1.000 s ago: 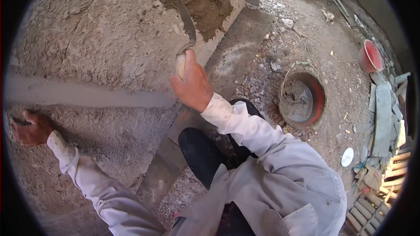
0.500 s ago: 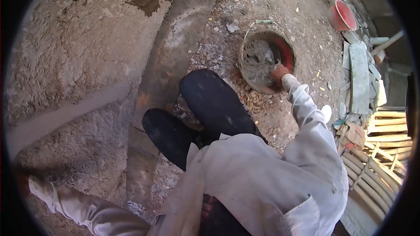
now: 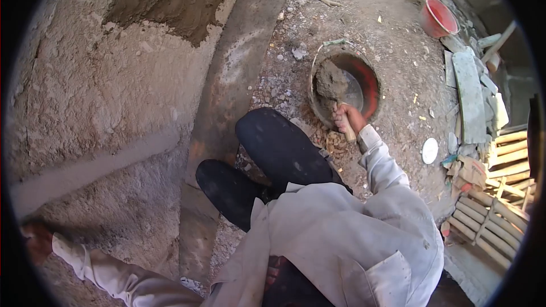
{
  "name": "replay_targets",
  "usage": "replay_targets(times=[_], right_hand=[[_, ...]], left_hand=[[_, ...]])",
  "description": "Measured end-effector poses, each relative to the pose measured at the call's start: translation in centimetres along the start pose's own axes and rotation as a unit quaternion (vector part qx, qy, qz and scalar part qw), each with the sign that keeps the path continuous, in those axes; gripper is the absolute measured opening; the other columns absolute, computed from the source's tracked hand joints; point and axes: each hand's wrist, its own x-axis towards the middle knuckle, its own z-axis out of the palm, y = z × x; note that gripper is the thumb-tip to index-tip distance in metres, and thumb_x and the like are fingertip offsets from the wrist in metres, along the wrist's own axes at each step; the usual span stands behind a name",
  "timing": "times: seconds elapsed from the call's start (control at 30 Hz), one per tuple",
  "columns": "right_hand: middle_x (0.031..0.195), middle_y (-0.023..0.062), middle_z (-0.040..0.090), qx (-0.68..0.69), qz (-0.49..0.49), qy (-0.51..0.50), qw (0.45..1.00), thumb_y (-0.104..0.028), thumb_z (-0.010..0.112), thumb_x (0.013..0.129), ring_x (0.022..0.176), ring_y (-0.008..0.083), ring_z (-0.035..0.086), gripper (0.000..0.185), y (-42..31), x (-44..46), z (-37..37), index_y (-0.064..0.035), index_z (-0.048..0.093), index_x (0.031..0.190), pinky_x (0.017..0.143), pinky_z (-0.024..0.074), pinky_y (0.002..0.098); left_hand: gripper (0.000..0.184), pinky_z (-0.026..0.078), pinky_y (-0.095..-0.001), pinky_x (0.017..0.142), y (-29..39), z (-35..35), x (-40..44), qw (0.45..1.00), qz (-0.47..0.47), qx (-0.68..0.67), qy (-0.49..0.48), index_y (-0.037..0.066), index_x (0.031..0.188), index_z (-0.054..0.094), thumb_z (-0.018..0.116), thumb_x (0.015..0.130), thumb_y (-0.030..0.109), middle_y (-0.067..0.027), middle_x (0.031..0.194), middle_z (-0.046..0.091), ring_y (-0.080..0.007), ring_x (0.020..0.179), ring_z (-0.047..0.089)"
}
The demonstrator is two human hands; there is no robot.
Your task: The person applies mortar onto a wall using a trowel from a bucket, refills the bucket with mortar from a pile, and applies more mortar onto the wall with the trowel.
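Note:
My right hand (image 3: 348, 119) is closed round the pale wooden handle of a trowel (image 3: 349, 133) at the near rim of a bucket (image 3: 373, 88). Grey mortar (image 3: 331, 81) is heaped at the trowel's blade, which it mostly hides, over the bucket's left side. At the lower left, my left hand (image 3: 37, 243) is against the rough wall (image 3: 102, 85), dim at the edge of view, its fingers not clear. Dark wet mortar (image 3: 168, 0) covers a patch high on the wall, and a smooth grey band (image 3: 96, 170) crosses lower down.
A long flat board (image 3: 227, 79) lies along the wall's foot, beside my dark-clad knees (image 3: 278, 142). A red bucket (image 3: 439, 17) stands at the upper right. Stone slabs (image 3: 470, 96), a white disc (image 3: 430, 150) and bamboo poles (image 3: 489, 227) lie at the right.
My right hand went from the wall with the trowel down into the bucket, and now mortar is lifted on the blade. The view has swung right; my left hand stays by the wall.

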Motion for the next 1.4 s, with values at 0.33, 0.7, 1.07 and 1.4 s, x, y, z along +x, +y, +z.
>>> replay_targets(times=[0.33, 0.7, 1.07, 1.4], right_hand=[[0.078, 0.0046, 0.045, 0.108, -0.165, -0.095, 0.976, -0.007, 0.048, 0.074, 0.051, 0.0132, 0.043, 0.028, -3.5, -6.6, 10.1, -0.0088, 0.044, 0.101, 0.041, 0.0405, 0.0279], [0.094, 0.0066, 0.050, 0.102, -0.570, -0.148, 0.802, 0.002, 0.055, 0.089, 0.076, 0.0176, 0.058, 0.030, -11.3, -7.6, 37.1, -0.0076, 0.038, 0.111, 0.065, 0.0547, 0.0335], [0.102, 0.0370, 0.055, -0.258, -0.615, -0.011, 0.745, -0.001, 0.056, 0.081, 0.095, 0.0520, 0.057, 0.051, -6.7, 2.4, 61.8, 0.0070, 0.028, 0.123, 0.086, 0.0439, 0.0558], [0.091, 0.0295, 0.062, -0.379, -0.408, 0.011, 0.830, -0.007, 0.064, 0.078, 0.089, 0.0502, 0.061, 0.045, -3.2, 0.5, 42.7, 0.0013, 0.045, 0.118, 0.076, 0.0482, 0.0507]], left_hand=[[0.065, 0.036, -0.0505, 0.106, -6.2, 3.0, -0.3, 0.999, 0.025, -0.020, 0.031, 0.012, 0.138, 0.053, 0.054, 0.091, 0.056, -0.0141, 0.140, 0.053, -0.0347, 0.130, 0.048], [0.054, 0.025, -0.0552, 0.113, -0.6, -0.7, 0.7, 0.997, -0.059, -0.059, 0.007, 0.019, 0.145, 0.047, 0.051, 0.097, 0.043, -0.0065, 0.150, 0.046, -0.0312, 0.140, 0.038], [0.057, 0.026, -0.0541, 0.114, -0.3, -0.3, 0.9, 0.997, -0.036, -0.060, 0.015, 0.013, 0.143, 0.048, 0.047, 0.098, 0.049, -0.0094, 0.147, 0.047, -0.0327, 0.138, 0.040], [0.077, 0.037, -0.0534, 0.100, -0.6, 1.5, 0.4, 0.996, -0.001, -0.086, -0.005, -0.002, 0.124, 0.053, 0.044, 0.094, 0.068, -0.0180, 0.120, 0.052, -0.0362, 0.114, 0.050]])
